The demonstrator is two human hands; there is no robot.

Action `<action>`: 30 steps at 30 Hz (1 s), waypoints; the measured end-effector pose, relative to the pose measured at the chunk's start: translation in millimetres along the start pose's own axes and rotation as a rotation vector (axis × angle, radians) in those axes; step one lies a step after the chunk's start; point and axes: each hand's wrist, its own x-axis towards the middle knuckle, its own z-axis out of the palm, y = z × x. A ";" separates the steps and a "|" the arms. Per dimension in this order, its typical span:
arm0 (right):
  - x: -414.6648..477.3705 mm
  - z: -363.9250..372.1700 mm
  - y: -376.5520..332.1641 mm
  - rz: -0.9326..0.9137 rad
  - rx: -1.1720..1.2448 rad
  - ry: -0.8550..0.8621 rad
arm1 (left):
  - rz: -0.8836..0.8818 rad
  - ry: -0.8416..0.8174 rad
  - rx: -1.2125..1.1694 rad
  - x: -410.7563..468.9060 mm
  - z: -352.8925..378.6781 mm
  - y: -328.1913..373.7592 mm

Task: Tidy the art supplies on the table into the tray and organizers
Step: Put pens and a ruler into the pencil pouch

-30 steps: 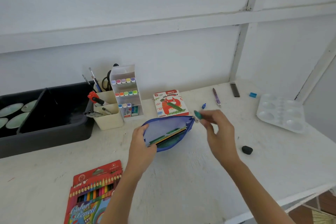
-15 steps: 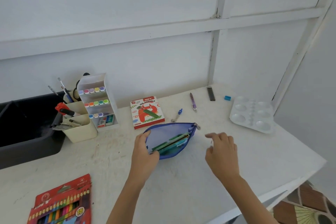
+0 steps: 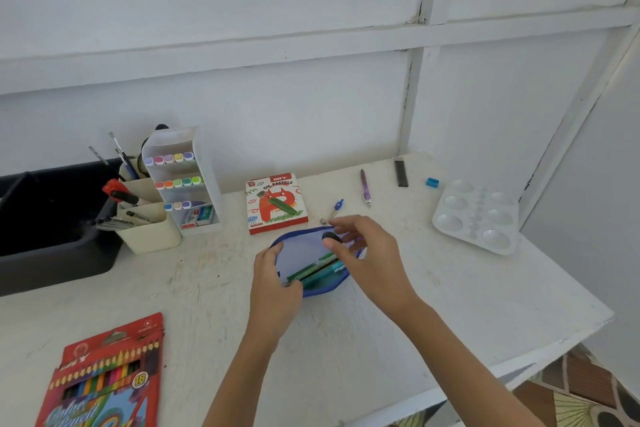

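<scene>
**Eraser held over the open pencil case**

The blue pencil case (image 3: pixel 304 248) lies unzipped mid-worktop (image 3: pixel 450 305), with green pens (image 3: pixel 311 269) showing inside. The left hand (image 3: pixel 275 288) has its grip closed on the case's left rim. The right hand (image 3: pixel 374 253) has its grip pinched on a small black eraser (image 3: pixel 329 237) just above the opening. Behind the case sits a red box (image 3: pixel 275 203) reading "DIY OIL PASTELS". Well to its near left, a pencil box (image 3: pixel 104 378) shows "18".

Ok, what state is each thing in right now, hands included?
Left hand: grips pouch edge.
Right hand: pinches black eraser over pouch mouth.
Pouch: unzipped, open, pencils inside.
Oil pastels box: closed.
Palette: wells empty.
</scene>
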 end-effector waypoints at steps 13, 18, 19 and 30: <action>111.2 54.2 76.7 -0.038 -0.626 -0.300 | -0.030 0.125 -0.008 37.4 -66.5 -24.6; 116.2 71.0 94.6 -0.216 -0.926 -0.350 | -0.049 0.106 -0.021 52.6 -71.3 -34.5; 117.4 70.4 100.3 -0.220 -0.939 -0.307 | -0.056 0.104 -0.024 54.8 -71.5 -34.4; 92.8 49.6 3.8 -0.376 -0.076 -0.122 | -0.075 0.036 -0.074 66.1 -30.9 -13.9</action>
